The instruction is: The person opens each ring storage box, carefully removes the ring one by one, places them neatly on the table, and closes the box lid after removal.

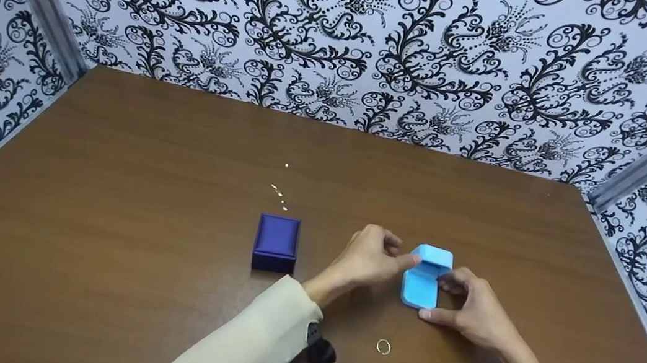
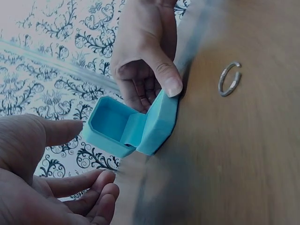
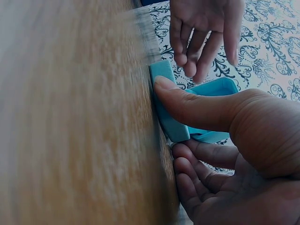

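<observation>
A light-blue ring box (image 1: 421,289) stands on the table with its lid (image 1: 436,256) raised. My right hand (image 1: 484,312) grips the lower half of the box from the right, thumb at the front edge and fingers behind. Beside the lid, my left hand (image 1: 373,257) has its thumb held out and its other fingers loosely bent, with nothing between them. The left wrist view shows the lid's hollow inside (image 2: 111,119) facing that hand. A thin silvery ring (image 1: 383,347) lies on the table in front of the box.
A dark blue box (image 1: 276,244) with its lid down sits to the left of the hands. Bright specks (image 1: 279,193) show on the brown table (image 1: 110,191) behind it. Walls with a black-and-white scroll pattern (image 1: 342,40) border the table at the back and sides.
</observation>
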`<action>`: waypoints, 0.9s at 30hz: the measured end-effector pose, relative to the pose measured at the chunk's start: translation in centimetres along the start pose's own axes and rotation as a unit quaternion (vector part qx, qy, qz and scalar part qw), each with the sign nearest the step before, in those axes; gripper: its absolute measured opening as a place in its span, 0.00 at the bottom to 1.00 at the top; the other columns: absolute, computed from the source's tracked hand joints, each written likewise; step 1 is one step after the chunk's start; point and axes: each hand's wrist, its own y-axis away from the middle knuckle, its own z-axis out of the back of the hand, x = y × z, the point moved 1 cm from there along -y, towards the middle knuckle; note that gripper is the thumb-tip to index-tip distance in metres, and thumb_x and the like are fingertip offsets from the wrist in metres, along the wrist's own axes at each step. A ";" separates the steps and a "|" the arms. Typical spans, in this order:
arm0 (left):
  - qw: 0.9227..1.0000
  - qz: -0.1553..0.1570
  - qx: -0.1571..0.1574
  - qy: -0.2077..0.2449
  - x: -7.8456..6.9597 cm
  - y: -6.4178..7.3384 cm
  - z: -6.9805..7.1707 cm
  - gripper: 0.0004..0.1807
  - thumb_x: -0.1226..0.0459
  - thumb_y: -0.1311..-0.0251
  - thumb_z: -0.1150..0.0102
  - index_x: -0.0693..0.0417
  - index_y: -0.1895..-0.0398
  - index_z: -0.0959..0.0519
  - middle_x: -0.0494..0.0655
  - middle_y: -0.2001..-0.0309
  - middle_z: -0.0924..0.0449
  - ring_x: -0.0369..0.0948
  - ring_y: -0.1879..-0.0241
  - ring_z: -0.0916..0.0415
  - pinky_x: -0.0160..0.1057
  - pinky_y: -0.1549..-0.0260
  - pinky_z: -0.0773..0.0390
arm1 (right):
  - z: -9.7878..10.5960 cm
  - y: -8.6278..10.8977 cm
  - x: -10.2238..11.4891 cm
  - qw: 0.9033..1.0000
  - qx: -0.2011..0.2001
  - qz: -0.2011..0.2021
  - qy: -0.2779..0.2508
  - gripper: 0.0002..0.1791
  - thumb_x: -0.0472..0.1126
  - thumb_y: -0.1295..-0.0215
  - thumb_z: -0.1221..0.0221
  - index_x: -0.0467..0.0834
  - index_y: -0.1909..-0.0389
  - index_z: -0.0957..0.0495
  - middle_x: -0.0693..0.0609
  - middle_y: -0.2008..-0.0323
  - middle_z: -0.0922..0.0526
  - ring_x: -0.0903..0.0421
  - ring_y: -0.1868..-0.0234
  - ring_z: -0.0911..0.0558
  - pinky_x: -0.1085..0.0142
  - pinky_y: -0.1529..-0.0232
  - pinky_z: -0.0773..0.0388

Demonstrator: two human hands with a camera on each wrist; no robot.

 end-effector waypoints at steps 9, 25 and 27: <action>0.998 0.043 0.004 0.056 -0.2 -1.0 -1.0 0.31 0.46 0.50 0.34 0.63 0.53 0.21 0.46 0.60 0.20 0.37 0.62 0.25 0.37 0.61 0.25 | 0.0 0.0 0.0 1.000 -0.003 0.010 0.003 0.30 0.45 0.60 0.25 0.34 0.57 0.25 0.48 0.61 0.23 0.52 0.58 0.24 0.60 0.56 0.27; 0.993 0.087 0.027 0.078 -0.4 -1.6 -2.2 0.24 0.46 0.50 0.35 0.59 0.66 0.17 0.43 0.70 0.23 0.39 0.72 0.30 0.36 0.77 0.32 | -0.1 -0.1 -0.1 1.000 -0.003 0.011 0.000 0.29 0.44 0.61 0.25 0.35 0.59 0.24 0.48 0.63 0.23 0.51 0.60 0.25 0.63 0.57 0.28; 0.993 0.089 0.030 0.077 -0.4 -1.6 -2.2 0.24 0.45 0.50 0.35 0.59 0.66 0.17 0.42 0.70 0.24 0.39 0.72 0.30 0.36 0.76 0.32 | -0.2 -0.1 -0.1 1.000 -0.004 0.011 0.000 0.29 0.44 0.61 0.24 0.35 0.59 0.24 0.48 0.64 0.23 0.51 0.60 0.25 0.63 0.57 0.28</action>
